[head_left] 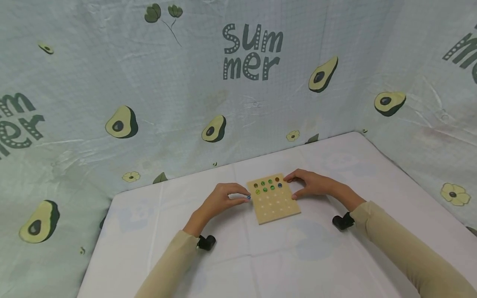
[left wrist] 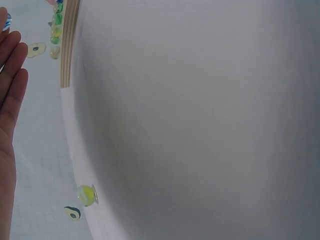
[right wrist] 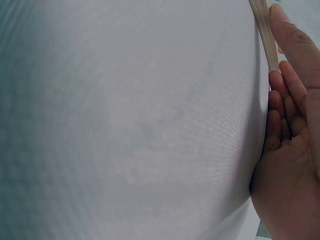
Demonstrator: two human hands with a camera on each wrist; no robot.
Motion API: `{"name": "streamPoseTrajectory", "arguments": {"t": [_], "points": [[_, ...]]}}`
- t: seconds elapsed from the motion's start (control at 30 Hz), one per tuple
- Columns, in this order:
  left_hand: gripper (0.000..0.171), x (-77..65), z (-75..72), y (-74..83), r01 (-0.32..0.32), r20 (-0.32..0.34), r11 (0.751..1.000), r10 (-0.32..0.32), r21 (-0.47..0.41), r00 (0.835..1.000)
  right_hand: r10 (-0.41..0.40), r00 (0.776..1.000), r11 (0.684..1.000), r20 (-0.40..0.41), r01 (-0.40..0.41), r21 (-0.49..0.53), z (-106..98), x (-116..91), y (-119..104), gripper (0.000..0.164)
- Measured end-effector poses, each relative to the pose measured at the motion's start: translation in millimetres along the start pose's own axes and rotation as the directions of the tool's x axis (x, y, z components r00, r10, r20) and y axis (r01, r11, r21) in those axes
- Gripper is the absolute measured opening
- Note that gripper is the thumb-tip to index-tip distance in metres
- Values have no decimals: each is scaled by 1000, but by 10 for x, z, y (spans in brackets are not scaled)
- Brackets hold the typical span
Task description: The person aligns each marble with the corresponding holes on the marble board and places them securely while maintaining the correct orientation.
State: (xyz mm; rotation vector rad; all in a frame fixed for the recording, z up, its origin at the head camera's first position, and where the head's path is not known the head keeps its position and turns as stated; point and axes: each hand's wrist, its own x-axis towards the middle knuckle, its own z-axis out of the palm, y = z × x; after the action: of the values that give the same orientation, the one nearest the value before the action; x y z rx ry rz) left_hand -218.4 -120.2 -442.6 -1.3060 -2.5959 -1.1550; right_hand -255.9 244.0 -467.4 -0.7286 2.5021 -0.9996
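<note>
A square wooden board [head_left: 275, 209] with rows of small hollows lies on the table. Marbles fill its two far rows, mostly green and yellow-green, with a blue marble [head_left: 280, 185] at the right end of the second row. My left hand [head_left: 222, 198] pinches a blue-and-white marble [head_left: 249, 197] between thumb and fingertips, just off the board's left edge. At the opposite side, my right hand [head_left: 312, 183] rests its thumb and fingertips against the board's right edge. From the right wrist, its loosely bent fingers [right wrist: 276, 102] show beside the board's edge [right wrist: 267, 37].
A white cloth covers the table [head_left: 238, 265]. In the left wrist view a loose yellow marble [left wrist: 86, 195] sits on the table, apart from the board. Behind, a curtain [head_left: 167, 95] printed with avocados hangs along the table's far edge.
</note>
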Motion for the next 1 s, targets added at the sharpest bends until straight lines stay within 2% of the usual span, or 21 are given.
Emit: {"name": "streamPoseTrajectory", "arguments": {"t": [0.17,0.33,0.6,0.7,1.0], "points": [[21,65,24,25,19,21,1000,-18,-7,1000,7,1000,1000,3,-7,6,1,-4,7,73],[19,186,71,79,68,16,997,-69,41,997,11,1000,1000,5,-11,-5,-2,-14,12,73],[19,324,170,159,212,63,969,-221,125,973,13,1000,1000,4,-13,9,-13,-11,-9,72],[18,347,180,187,225,59,963,-236,147,970,6,1000,1000,3,-6,10,-10,-6,-11,72],[19,376,207,222,264,51,956,-272,128,961,1,1000,1000,0,-1,12,-6,4,11,71]]}}
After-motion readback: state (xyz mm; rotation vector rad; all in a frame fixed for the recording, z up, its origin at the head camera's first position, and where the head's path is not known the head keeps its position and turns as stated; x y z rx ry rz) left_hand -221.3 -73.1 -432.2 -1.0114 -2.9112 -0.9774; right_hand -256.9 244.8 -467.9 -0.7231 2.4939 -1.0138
